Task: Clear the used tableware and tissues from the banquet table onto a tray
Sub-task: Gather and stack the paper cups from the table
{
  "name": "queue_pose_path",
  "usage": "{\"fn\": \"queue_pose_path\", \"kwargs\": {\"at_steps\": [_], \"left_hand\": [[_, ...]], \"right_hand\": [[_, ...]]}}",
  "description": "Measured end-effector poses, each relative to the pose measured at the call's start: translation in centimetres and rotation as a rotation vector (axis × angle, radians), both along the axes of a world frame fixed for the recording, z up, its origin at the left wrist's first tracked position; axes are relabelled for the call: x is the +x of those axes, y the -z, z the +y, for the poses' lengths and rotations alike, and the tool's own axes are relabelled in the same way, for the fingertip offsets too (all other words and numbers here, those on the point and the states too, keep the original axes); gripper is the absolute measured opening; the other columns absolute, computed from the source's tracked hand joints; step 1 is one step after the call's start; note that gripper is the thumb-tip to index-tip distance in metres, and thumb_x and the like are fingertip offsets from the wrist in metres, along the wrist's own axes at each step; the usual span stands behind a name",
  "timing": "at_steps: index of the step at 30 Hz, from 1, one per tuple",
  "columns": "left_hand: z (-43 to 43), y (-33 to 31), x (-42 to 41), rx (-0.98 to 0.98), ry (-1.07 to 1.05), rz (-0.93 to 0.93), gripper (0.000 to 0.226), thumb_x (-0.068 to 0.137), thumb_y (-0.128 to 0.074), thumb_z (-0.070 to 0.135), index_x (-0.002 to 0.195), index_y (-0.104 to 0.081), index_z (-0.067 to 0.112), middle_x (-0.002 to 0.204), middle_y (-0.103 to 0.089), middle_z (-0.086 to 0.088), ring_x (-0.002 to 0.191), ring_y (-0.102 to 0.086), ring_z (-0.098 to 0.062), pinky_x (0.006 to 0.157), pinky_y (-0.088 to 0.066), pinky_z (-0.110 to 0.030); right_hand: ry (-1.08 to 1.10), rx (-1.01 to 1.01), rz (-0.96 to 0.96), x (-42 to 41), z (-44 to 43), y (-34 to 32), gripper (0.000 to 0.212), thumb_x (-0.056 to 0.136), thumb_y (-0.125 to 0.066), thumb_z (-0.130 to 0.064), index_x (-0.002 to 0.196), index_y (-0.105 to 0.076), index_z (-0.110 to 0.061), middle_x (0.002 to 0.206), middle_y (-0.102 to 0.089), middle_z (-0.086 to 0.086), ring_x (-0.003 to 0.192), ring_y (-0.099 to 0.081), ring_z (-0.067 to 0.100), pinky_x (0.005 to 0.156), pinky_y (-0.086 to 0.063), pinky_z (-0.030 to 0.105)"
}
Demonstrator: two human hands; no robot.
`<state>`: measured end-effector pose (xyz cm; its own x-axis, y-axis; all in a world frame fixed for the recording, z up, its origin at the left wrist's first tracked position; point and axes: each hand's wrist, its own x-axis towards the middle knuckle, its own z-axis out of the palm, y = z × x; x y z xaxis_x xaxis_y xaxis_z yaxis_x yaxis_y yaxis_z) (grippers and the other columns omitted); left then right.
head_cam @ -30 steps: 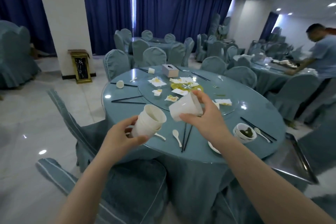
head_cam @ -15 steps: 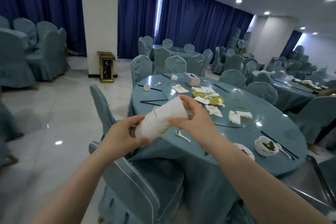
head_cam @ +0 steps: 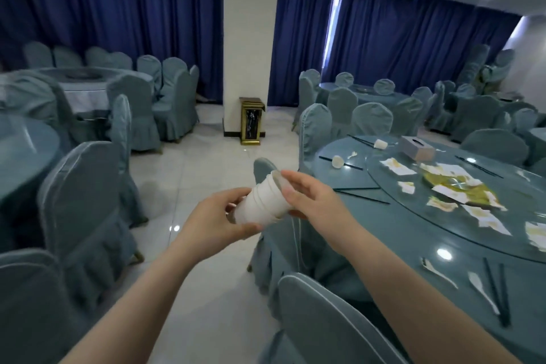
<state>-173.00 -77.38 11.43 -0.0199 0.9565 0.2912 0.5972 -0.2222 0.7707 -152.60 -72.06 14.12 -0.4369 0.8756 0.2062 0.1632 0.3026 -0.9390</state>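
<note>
A person's two hands hold a nested stack of white disposable cups (head_cam: 261, 202) in the air, tilted with its open mouth up and to the right, just left of the round banquet table (head_cam: 399, 245) and above a covered chair (head_cam: 322, 322). The left hand (head_cam: 214, 223) grips the bottom end of the stack, thumb and fingers curled round it; the right hand (head_cam: 314, 201) closes on the mouth end, its fingers (head_cam: 291, 179) hooked over the rim. On the table, soiled tissues (head_cam: 452, 190) litter the glass turntable (head_cam: 384, 179) beside a tissue box (head_cam: 418, 149). Two single cups lie on their sides farther back — one (head_cam: 337, 161) by the table's near-left edge, another (head_cam: 380, 143) near the box. A white spoon (head_cam: 481, 289) and black chopsticks (head_cam: 505, 298) rest at the right. Blue curtains (head_cam: 118, 3) and a white pillar (head_cam: 251, 23) stand behind.
</note>
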Motion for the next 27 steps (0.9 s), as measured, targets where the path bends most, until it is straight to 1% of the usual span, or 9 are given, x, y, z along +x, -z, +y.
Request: {"fn": "queue_pose_path", "kwargs": {"at_steps": [4,6,9,11,13,15,18,24,27], "left_hand": [[3.0,0.9,-4.5,-0.009,0.0,-0.006,0.056,0.063,-0.077,0.043,0.113,-0.055,0.051,0.1,-0.064,0.023,0.087,-0.061,-0.004,0.068,-0.052,-0.021],[5.2,1.1,-6.3,-0.025,-0.002,-0.039,0.053,0.065,-0.079,0.038,0.11,-0.055,0.052,0.1,-0.064,0.023,0.087,-0.061,-0.002,0.069,-0.051,-0.019],[9.1,1.4,-8.3,-0.048,0.0,-0.082,0.048,0.069,-0.081,0.031,0.097,-0.052,0.059,0.096,-0.065,0.025,0.084,-0.062,0.002,0.067,-0.049,-0.014],[12.1,1.7,-9.5,-0.07,0.017,-0.083,0.048,0.07,-0.08,0.03,0.095,-0.051,0.059,0.095,-0.065,0.026,0.085,-0.062,0.003,0.064,-0.047,-0.012],[15.6,1.9,-10.8,-0.092,0.035,-0.081,0.047,0.071,-0.08,0.028,0.095,-0.052,0.057,0.094,-0.065,0.027,0.085,-0.063,0.003,0.063,-0.048,-0.012],[19.9,2.0,-12.3,-0.107,0.039,-0.086,0.047,0.071,-0.08,0.026,0.094,-0.053,0.056,0.091,-0.066,0.028,0.084,-0.063,0.005,0.061,-0.049,-0.01],[26.6,1.9,-14.1,-0.128,0.048,-0.071,0.047,0.071,-0.08,0.028,0.096,-0.052,0.055,0.094,-0.066,0.026,0.085,-0.064,0.002,0.065,-0.048,-0.013],[41.2,1.7,-17.0,-0.147,0.062,-0.099,0.048,0.072,-0.078,0.031,0.11,-0.051,0.045,0.103,-0.063,0.022,0.092,-0.062,-0.004,0.072,-0.05,-0.02],[47.7,2.5,-18.1,-0.145,0.061,-0.143,0.048,0.072,-0.079,0.028,0.109,-0.053,0.044,0.102,-0.063,0.022,0.091,-0.062,-0.004,0.07,-0.049,-0.018]], "right_hand": [[0.012,-0.034,-0.014,-4.0,3.6,1.3,0.046,0.088,-0.06,-0.042,0.132,-0.051,-0.032,0.121,-0.057,-0.023,0.109,-0.057,-0.003,0.088,-0.052,0.021],[0.064,-0.039,-0.017,-4.9,6.0,2.1,0.047,0.088,-0.06,-0.043,0.133,-0.051,-0.031,0.122,-0.057,-0.026,0.11,-0.056,-0.007,0.091,-0.05,0.021],[0.138,-0.052,-0.044,-5.8,10.2,3.8,0.039,0.092,-0.058,-0.039,0.13,-0.053,-0.032,0.125,-0.059,-0.019,0.113,-0.056,0.0,0.096,-0.049,0.029],[0.204,-0.04,-0.066,-6.0,13.6,4.9,0.038,0.093,-0.058,-0.036,0.131,-0.055,-0.028,0.127,-0.061,-0.011,0.112,-0.057,0.005,0.099,-0.049,0.032],[0.27,-0.046,-0.058,-6.0,17.4,5.8,0.037,0.093,-0.059,-0.033,0.13,-0.056,-0.024,0.124,-0.062,-0.009,0.113,-0.058,0.008,0.1,-0.049,0.036],[0.322,-0.068,-0.033,-5.8,21.7,6.6,0.034,0.093,-0.06,-0.031,0.126,-0.059,-0.024,0.119,-0.063,-0.013,0.111,-0.059,0.007,0.098,-0.05,0.035],[0.402,-0.09,-0.002,-5.5,28.7,7.6,0.029,0.091,-0.062,-0.028,0.12,-0.061,-0.027,0.113,-0.065,-0.013,0.108,-0.061,0.008,0.094,-0.052,0.034],[0.537,-0.153,0.022,-6.9,42.4,9.4,0.024,0.092,-0.062,-0.019,0.114,-0.06,-0.028,0.115,-0.065,-0.01,0.107,-0.06,0.008,0.097,-0.05,0.034],[0.579,-0.196,0.017,-8.2,47.9,10.5,0.023,0.091,-0.064,-0.017,0.111,-0.061,-0.028,0.113,-0.066,-0.009,0.102,-0.061,0.004,0.092,-0.051,0.03]]}}
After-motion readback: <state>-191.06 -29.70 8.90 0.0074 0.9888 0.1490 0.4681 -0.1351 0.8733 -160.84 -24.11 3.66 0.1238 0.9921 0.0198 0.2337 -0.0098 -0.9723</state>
